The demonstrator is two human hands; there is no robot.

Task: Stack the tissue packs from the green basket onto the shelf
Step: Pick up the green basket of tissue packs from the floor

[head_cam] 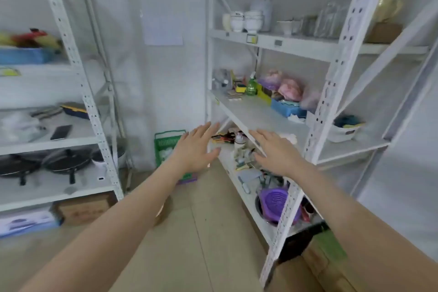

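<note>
Room: white shelf (256,111) on my right, floor below.
Hands: left hand (196,149) and right hand (275,152) spread, empty.
Packs: tissue packs (166,153) low in green basket (166,142) — floor, by wall.
Risk: reaching blind past my arm — I might tip it.

The tiled floor (203,232) carries a green basket (166,143) at 12 o'clock, beside the white shelf (251,114) at 2 o'clock. On that shelf board: a green spray bottle (251,85), sponges (239,89), a blue tray (285,108).
</note>
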